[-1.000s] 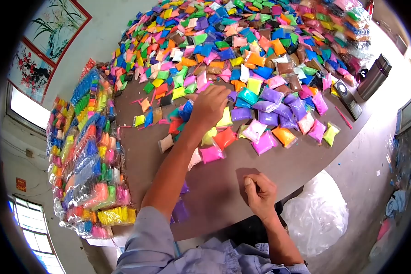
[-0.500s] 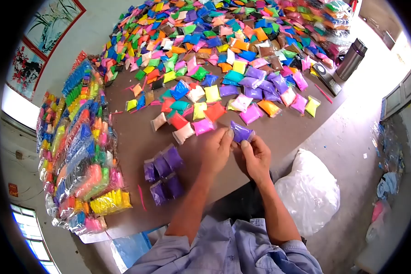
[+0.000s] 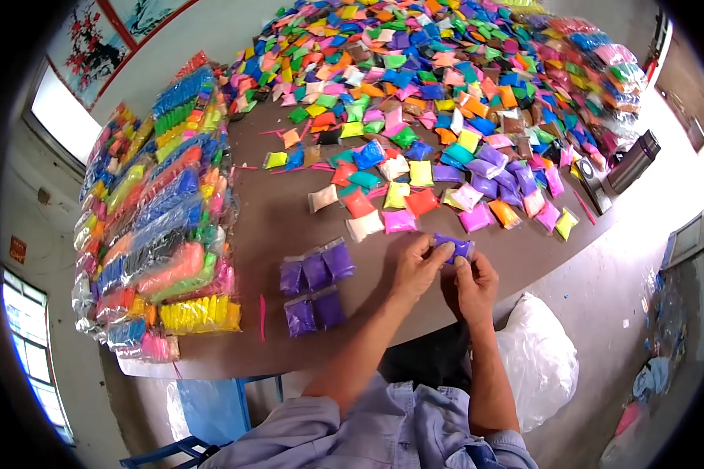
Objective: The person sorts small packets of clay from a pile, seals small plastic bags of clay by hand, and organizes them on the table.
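Between the fingertips of both hands is a small clear packet filled with purple stuff (image 3: 456, 248), held just above the near part of the table. My left hand (image 3: 419, 267) pinches its left end, thumb across the face. At its lower right edge my right hand (image 3: 475, 283) grips it with thumb and fingers. Left of my hands, several similar purple packets (image 3: 316, 270) lie in two neat rows. Just beyond my hands are loose packets, among them a pink one (image 3: 400, 221), a pale peach one (image 3: 364, 227) and a red one (image 3: 422, 202).
A large heap of coloured packets (image 3: 414, 70) covers the table's (image 3: 266, 211) far side. Bagged bundles (image 3: 164, 234) are stacked at left, more (image 3: 594, 70) at far right. A flask (image 3: 634, 162) and a scale-like device (image 3: 593, 186) stand right. A white plastic bag (image 3: 536, 359) sits below the edge.
The camera view has turned, so the table's contents sit further right. Both hands still hold the purple packet; my left thumb now lies further over it. The rows of purple packets look unchanged.
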A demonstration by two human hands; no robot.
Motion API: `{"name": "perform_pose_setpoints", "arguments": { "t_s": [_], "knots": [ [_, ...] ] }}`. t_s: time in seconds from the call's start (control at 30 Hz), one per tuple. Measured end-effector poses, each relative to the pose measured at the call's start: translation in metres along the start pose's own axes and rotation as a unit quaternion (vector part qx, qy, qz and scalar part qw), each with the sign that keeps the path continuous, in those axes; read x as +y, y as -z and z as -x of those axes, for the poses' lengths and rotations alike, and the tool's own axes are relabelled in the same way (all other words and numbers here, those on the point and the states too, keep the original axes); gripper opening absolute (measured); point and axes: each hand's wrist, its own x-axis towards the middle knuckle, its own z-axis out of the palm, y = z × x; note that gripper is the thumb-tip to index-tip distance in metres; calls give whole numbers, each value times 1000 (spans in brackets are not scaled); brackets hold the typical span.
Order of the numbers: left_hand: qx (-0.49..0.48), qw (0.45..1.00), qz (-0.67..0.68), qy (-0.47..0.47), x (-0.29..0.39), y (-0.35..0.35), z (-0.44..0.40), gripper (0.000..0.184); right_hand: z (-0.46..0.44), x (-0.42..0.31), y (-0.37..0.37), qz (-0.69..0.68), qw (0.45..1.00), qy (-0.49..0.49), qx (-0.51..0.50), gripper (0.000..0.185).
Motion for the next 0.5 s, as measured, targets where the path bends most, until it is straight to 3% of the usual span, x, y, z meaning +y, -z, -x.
{"name": "perform_pose_setpoints", "arguments": {
  "t_s": [0.23,0.3,0.37,0.5],
  "knots": [
    [-6,997,48,56,16,-2,3,20,-1,0,3,-56,998,-17,19,18],
    [14,993,89,77,7,4,0,20,-2,-2,2,-135,986,-37,90,19],
    [41,983,151,100,-3,13,-6,19,-4,-8,10,-123,984,-31,125,20],
    [57,981,148,112,2,5,-7,25,-7,-23,26,-85,979,-26,186,30]
  ]
}}
